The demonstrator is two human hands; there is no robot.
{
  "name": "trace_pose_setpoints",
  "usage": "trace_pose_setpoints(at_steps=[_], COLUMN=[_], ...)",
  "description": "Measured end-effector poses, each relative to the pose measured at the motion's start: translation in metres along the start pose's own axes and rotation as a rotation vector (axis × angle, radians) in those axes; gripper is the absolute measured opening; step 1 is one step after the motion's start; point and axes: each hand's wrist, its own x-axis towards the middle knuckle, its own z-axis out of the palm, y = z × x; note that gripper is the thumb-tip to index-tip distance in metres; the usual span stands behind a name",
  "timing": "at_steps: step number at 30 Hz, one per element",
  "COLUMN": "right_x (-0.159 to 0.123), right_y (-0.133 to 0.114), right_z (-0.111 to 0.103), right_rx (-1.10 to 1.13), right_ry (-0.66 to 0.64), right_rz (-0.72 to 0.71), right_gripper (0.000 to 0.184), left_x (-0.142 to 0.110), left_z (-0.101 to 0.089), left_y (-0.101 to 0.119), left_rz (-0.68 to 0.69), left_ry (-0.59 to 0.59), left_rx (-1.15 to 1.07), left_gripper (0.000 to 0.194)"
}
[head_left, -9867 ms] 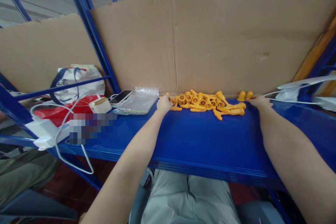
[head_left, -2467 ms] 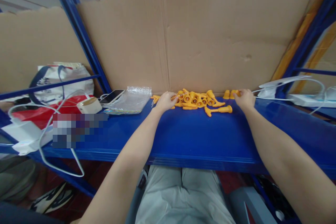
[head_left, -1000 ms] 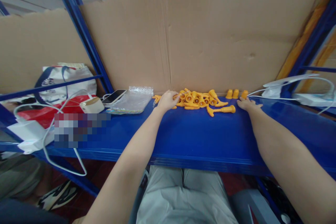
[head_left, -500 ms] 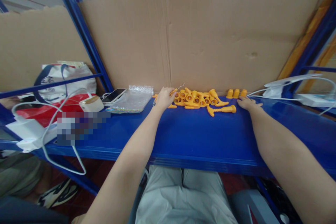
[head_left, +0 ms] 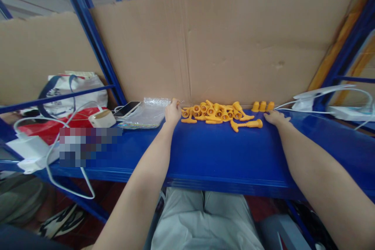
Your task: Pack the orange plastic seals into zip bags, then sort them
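My left hand (head_left: 173,111) is closed around a yellow corkscrew at the left end of a pile. Only a bit of its yellow handle and a hint of the metal tip show past the fingers. The pile of yellow plastic corkscrews (head_left: 211,113), several with their bell-shaped ends facing me, lies along the cardboard. In front of its right end, a single corkscrew (head_left: 247,124) lies on its side. My right hand (head_left: 275,117) rests on the shelf with fingers spread, holding nothing. Just behind its fingertips stand three small yellow cups (head_left: 263,106) in a row.
The blue metal shelf (head_left: 222,152) ends in a front edge above my lap. Left of the pile are clear plastic bags (head_left: 146,113), a phone (head_left: 128,108), a charger with white cables (head_left: 102,119) and a red bag. A cardboard sheet (head_left: 249,39) closes the back.
My left hand has shifted left, off the pile, with the corkscrew in it, uncovering the pile's left end. My right hand stays at the cups.
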Motion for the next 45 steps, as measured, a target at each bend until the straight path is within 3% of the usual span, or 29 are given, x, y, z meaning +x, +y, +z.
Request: trace_pose_setpoints(at_steps=[3, 18, 23, 30, 35, 45], right_x=[-0.008, -0.002, 0.0, 0.001, -0.004, -0.02], right_y=[-0.007, -0.004, -0.003, -0.002, -0.006, -0.014], right_z=[-0.007, -0.003, -0.001, 0.001, -0.003, -0.015], right_rx=[-0.04, -0.042, -0.035, -0.001, -0.008, -0.005], right_ry=[-0.08, -0.043, -0.032, -0.026, -0.032, -0.051], right_rz=[0.081, 0.06, 0.074, 0.094, 0.121, 0.122], right_gripper=[0.054, 0.053, 0.053, 0.05, 0.049, 0.052], left_x=[0.0, 0.003, 0.002, 0.0, -0.004, -0.003], left_z=[0.004, 0.032, 0.031, 0.029, 0.025, 0.021], left_y=[-0.01, -0.034, -0.033, -0.027, -0.016, -0.01], left_rz=[-0.01, -0.069, -0.04, 0.023, 0.119, 0.118], left_ry=[-0.062, -0.24, -0.241, -0.157, -0.163, -0.22], left_rx=[-0.021, 0.073, 0.086, 0.092, 0.053, 0.2], left_gripper=[0.033, 0.029, 0.03, 0.031, 0.026, 0.015])
